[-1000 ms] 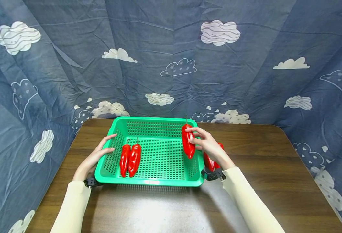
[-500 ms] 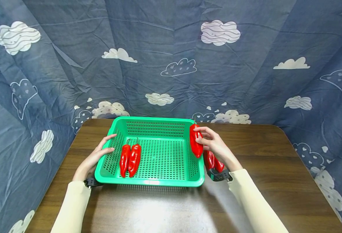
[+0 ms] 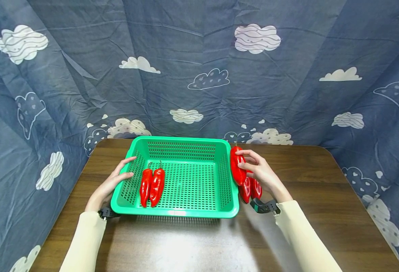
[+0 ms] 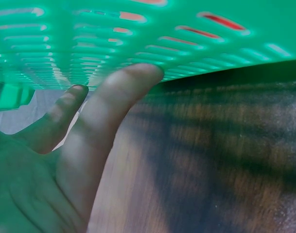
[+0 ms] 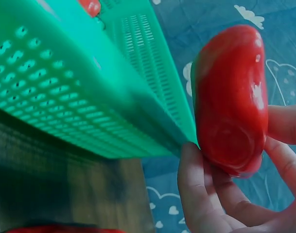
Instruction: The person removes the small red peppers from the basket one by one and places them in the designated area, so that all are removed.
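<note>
My right hand [image 3: 260, 172] holds a long red pepper [image 3: 237, 166] by its side, just right of the basket's right rim. In the right wrist view, thumb and fingers pinch this red pepper [image 5: 233, 104] with its blunt end towards the camera. My left hand [image 3: 109, 185] lies at the left rim of the green plastic basket [image 3: 177, 213], its fingers extended. In the left wrist view, two digits of the left hand [image 4: 96, 131] show against the slotted basket wall [image 4: 264, 29]. Inside the basket, at its left, two red peppers [image 3: 145, 189] lie side by side.
Two more red peppers [image 3: 245, 190] lie on the wooden table [image 3: 321, 196] beside the basket's right wall, partly under the held one. A dark blue curtain [image 3: 199, 109] with cloud prints hangs behind the table and at its sides.
My right hand has carried the red pepper rightwards, from over the basket's right end to outside its rim. The left hand and the basket have stayed in place.
</note>
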`<state>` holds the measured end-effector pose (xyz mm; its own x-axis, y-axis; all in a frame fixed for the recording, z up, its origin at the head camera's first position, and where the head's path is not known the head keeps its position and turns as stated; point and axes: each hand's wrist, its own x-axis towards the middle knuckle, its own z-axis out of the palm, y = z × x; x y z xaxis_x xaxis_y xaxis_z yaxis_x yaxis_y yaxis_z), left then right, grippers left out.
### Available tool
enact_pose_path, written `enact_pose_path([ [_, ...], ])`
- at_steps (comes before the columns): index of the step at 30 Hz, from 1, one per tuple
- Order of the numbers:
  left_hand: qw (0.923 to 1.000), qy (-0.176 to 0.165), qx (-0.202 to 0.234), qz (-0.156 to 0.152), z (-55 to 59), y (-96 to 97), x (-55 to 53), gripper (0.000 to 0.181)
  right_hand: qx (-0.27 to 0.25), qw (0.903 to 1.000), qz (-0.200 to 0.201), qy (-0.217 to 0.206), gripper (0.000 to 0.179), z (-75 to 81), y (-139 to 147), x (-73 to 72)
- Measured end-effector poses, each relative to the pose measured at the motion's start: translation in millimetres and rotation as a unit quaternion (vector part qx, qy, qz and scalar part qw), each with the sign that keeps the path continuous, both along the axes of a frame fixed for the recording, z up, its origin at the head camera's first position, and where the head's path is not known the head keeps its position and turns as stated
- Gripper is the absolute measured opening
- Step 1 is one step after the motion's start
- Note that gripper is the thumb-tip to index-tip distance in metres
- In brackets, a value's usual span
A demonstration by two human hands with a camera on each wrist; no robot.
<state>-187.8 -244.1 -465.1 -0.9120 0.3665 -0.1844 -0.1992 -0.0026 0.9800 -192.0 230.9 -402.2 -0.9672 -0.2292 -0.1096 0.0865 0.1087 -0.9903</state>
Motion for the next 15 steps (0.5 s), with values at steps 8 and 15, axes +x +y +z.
enact_pose_path([
  [8,1.0,-0.003,-0.004,0.001,0.6,-0.9,0.8,0.057,0.021,0.9998,-0.006,0.001,0.043,-2.6,13,2.6],
  [15,0.9999,-0.009,-0.006,0.006,0.1,-1.3,0.5,0.056,0.005,0.9998,-0.019,0.003,0.039,-6.8,27,5.7],
])
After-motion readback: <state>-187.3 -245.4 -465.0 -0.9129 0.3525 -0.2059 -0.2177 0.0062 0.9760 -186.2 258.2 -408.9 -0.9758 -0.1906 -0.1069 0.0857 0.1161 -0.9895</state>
